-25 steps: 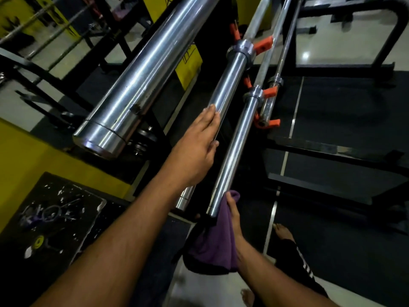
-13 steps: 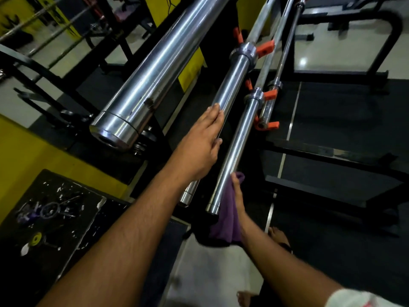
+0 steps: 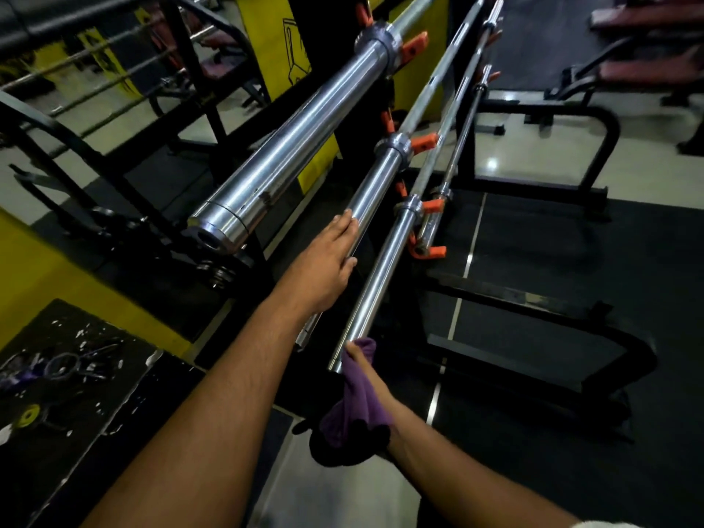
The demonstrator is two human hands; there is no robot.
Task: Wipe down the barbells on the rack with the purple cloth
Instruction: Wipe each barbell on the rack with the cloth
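Observation:
Several chrome barbells lie on a black rack with orange hooks (image 3: 424, 142). The top barbell's thick sleeve (image 3: 289, 154) runs up to the right. My left hand (image 3: 327, 261) rests flat, fingers straight, on the second barbell's sleeve (image 3: 371, 192). Beside it lies the third barbell's sleeve (image 3: 377, 276), whose near end is at my right hand (image 3: 362, 371). That hand grips the purple cloth (image 3: 356, 405) against this end, and the cloth hangs down below it. A thinner fourth bar (image 3: 463, 123) lies further right.
A black frame (image 3: 533, 299) stands on dark rubber flooring at the right. A paint-flecked black board (image 3: 68, 375) lies at the lower left beside a yellow surface (image 3: 45, 283). More gym frames and benches stand at the back.
The view has tilted up and drawn back. My right hand with the cloth has slid back down to the third sleeve's near end. My left hand stays on the second sleeve.

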